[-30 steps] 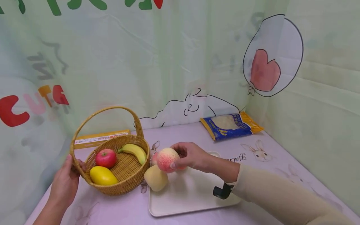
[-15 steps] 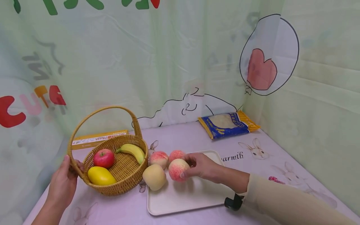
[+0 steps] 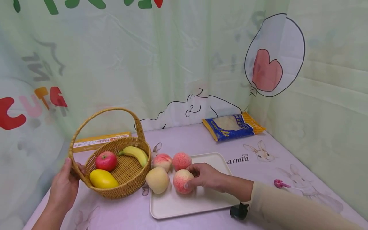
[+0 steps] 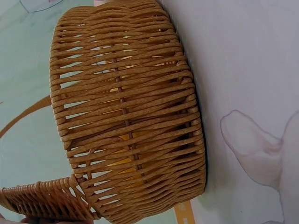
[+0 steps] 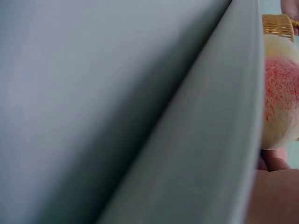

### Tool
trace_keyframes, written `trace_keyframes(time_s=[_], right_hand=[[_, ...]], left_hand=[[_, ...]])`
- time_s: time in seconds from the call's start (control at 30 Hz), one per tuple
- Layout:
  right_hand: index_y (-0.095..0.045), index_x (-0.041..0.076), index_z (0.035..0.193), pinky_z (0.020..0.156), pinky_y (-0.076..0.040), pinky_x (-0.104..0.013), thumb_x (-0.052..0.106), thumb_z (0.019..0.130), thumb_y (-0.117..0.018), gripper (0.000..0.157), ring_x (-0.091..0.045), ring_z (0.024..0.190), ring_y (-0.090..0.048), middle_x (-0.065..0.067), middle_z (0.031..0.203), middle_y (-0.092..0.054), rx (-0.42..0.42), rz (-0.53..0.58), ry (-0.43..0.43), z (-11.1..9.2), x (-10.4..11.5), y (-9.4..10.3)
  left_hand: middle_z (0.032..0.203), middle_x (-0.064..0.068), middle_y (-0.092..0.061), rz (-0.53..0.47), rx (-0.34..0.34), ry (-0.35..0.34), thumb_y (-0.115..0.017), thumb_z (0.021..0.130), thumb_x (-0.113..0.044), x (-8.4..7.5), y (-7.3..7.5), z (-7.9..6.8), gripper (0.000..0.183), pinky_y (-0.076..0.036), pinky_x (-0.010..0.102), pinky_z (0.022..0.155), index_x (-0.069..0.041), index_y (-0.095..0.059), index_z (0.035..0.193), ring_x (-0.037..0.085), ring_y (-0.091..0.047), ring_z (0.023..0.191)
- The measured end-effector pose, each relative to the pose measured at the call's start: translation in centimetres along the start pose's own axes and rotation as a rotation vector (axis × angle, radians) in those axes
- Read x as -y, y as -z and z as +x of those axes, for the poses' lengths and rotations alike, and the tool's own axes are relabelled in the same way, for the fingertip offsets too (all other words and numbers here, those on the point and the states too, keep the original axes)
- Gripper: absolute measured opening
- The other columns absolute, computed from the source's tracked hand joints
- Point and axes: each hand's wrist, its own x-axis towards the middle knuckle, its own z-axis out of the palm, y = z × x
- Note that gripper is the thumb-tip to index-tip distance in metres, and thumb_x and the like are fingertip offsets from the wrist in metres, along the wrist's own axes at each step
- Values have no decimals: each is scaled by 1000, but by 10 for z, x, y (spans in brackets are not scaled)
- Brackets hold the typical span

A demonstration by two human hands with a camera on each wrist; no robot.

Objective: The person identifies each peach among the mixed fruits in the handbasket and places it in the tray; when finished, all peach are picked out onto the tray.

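Note:
My left hand [image 3: 62, 187] grips the handle base of a wicker basket [image 3: 125, 190] at its left side. Inside the basket lie a red apple [image 3: 105, 161], a yellow mango [image 3: 102, 179] and a banana [image 3: 135, 155]. With thumb and fingers my right hand [image 3: 208, 177] holds a pink-and-cream peach [image 3: 182, 181], low over the pale tray [image 3: 189, 207]; contact with the tray cannot be made out. Two more peaches, one paler [image 3: 162, 162] and one redder [image 3: 181, 160], sit just behind it. A cream-coloured round fruit [image 3: 157, 180] sits at the tray's left edge.
Behind the basket lies an orange pasta box [image 3: 92, 143]. A blue-and-yellow packet [image 3: 233, 127] lies toward the back right, near the curtain. A small pink object [image 3: 280, 183] is beside my right sleeve [image 3: 281, 204]. The tray wall [image 5: 210, 116] fills much of the right wrist view.
My right hand has carried the peach away from the basket side, to the right and down toward the tray, uncovering the peaches behind. The left hand keeps its grip on the basket.

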Motion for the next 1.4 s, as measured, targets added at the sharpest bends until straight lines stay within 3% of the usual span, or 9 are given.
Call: trace_keyframes(time_s=[0.43,0.83,0.97,1.07,1.17,1.33,1.4], right_hand=[[-65,-1,125,93,-55,-31,17,82,-87,51,-21,108,-66,-8,114,-71,-11,27,67,-4,1,3],[-63,-1,129,97,-55,-36,22,85,-85,55,-27,116,-64,-12,122,-68,-30,58,95,-9,16,14],[-60,-2,133,100,-54,-38,22,87,-84,58,-34,123,-61,-16,128,-66,-30,79,103,-9,22,16],[-58,-2,135,102,-54,-38,24,88,-83,59,-36,126,-59,-17,131,-65,-28,88,106,-10,28,19],[-57,-2,137,102,-54,-39,26,90,-81,60,-33,127,-60,-17,133,-64,-33,94,121,-11,35,23],[-55,-2,138,102,-54,-38,25,93,-78,57,-30,126,-60,-19,135,-62,-51,122,150,-12,43,30],[-55,-2,138,103,-54,-38,24,95,-77,54,-30,126,-60,-20,136,-62,-60,131,156,-13,45,32]], left_hand=[[97,-2,-55,59,-22,28,-34,112,-43,-2,0,-3,34,-43,14,90,-14,-52,110,12,-52,96],[97,-1,-59,33,-5,-20,-35,113,-38,-4,3,-6,36,-42,14,92,-12,-58,107,12,-55,94],[97,-1,-60,116,-31,-19,-33,113,-39,-6,6,-8,38,-41,13,91,-13,-59,108,12,-54,95],[101,-5,-58,249,-95,12,-31,113,-44,-9,9,-11,40,-40,11,92,-15,-58,112,10,-51,100],[104,-10,-56,390,-210,35,-32,112,-46,-13,10,-14,40,-37,10,93,-17,-58,114,6,-50,102],[103,-11,-57,459,-482,42,-38,113,-41,-22,-1,-15,31,-37,10,97,-20,-60,112,3,-52,102],[103,-9,-57,413,-554,-4,-40,113,-37,-26,-9,-16,26,-36,12,101,-20,-61,112,4,-51,104]])
